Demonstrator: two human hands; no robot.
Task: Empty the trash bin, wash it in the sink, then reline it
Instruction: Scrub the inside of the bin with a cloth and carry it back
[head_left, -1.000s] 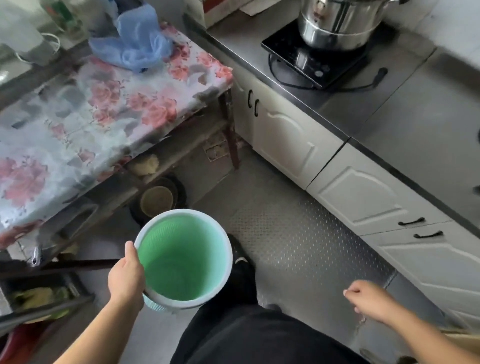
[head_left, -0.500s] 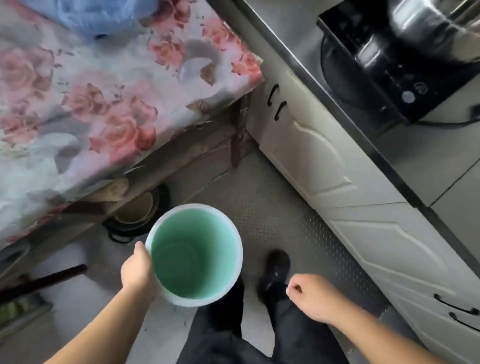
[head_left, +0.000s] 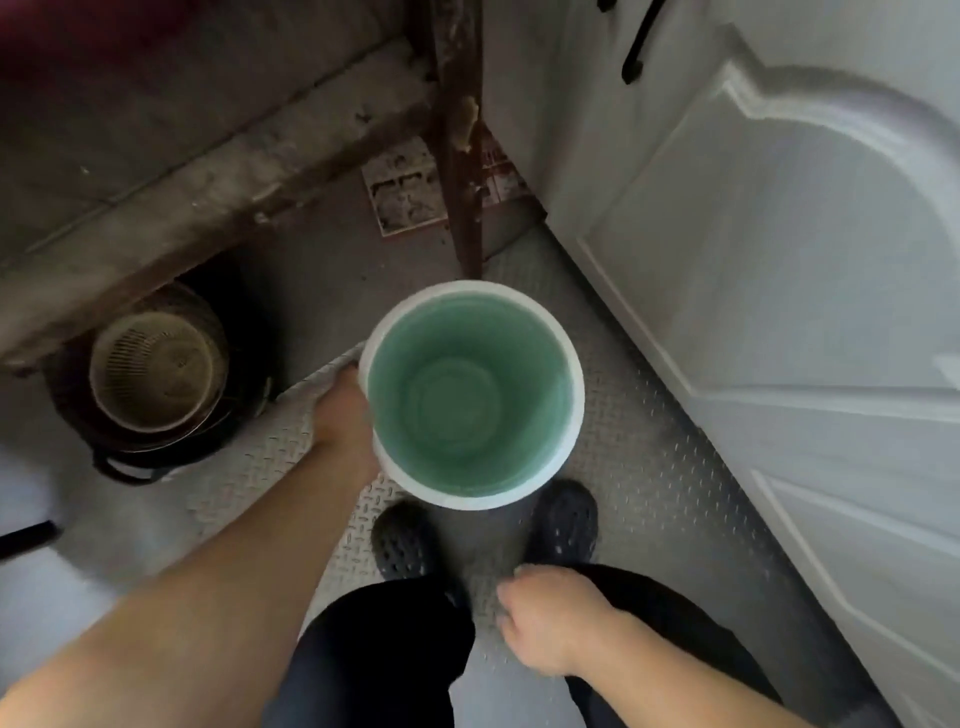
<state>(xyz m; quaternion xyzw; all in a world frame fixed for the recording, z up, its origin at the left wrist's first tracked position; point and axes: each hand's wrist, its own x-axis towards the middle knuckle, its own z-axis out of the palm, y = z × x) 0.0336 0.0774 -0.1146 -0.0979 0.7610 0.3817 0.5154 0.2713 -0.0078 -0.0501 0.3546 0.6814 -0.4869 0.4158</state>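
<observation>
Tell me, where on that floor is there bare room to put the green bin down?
Free: the checker-plate floor mat between the green, white-rimmed plastic bin and the white cabinet door. Crowded: left, where the beige slotted basket sits under the bench, and just below the bin, by the dark shoes. The left hand holds the bin.

1. We see our left hand (head_left: 340, 410) gripping the left rim of the green trash bin (head_left: 470, 395), which fills the middle of the patterned floor mat (head_left: 649, 467).
2. White cabinet doors (head_left: 779, 260) wall off the right.
3. A rusty table leg (head_left: 460, 156) stands just beyond the bin.
4. Stacked baskets (head_left: 156, 374) block the far left under a low shelf.
5. Our shoes (head_left: 563, 519) bound the near side; bare mat lies between bin and cabinet.
</observation>
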